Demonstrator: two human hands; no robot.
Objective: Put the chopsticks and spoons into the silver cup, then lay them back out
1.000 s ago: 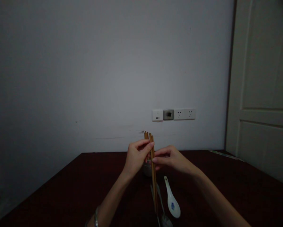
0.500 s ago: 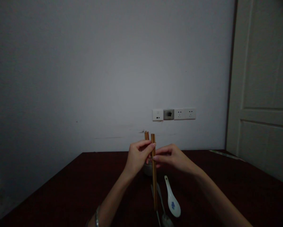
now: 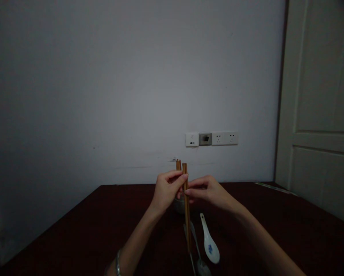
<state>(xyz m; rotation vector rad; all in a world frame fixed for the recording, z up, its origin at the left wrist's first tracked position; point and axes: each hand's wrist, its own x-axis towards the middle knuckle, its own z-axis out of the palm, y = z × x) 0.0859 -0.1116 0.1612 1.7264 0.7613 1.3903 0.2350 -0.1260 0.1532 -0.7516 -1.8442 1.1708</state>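
Observation:
A pair of wooden chopsticks (image 3: 187,222) is held nearly upright over the table, side by side. My left hand (image 3: 169,188) pinches them near the top between thumb and fingers. Just below, my right hand (image 3: 206,191) pinches the same pair from the right. Behind my hands, more chopsticks (image 3: 178,165) poke up above a pale cup (image 3: 179,206), which is partly hidden by fingers. Under the held pair lie a metal spoon (image 3: 203,268) and another thin metal utensil (image 3: 192,263), whose kind I cannot make out. A white ceramic spoon (image 3: 211,247) with a blue motif rests to their right.
The dark red table (image 3: 103,214) reaches back to a plain wall carrying a row of sockets (image 3: 211,138). A flat pale strip (image 3: 275,189) lies at the table's far right edge, beside a panelled door (image 3: 321,115).
The held chopsticks have shifted very slightly to the left at the top, along with both hands. Both grips stay the same, and the utensils on the table lie as before.

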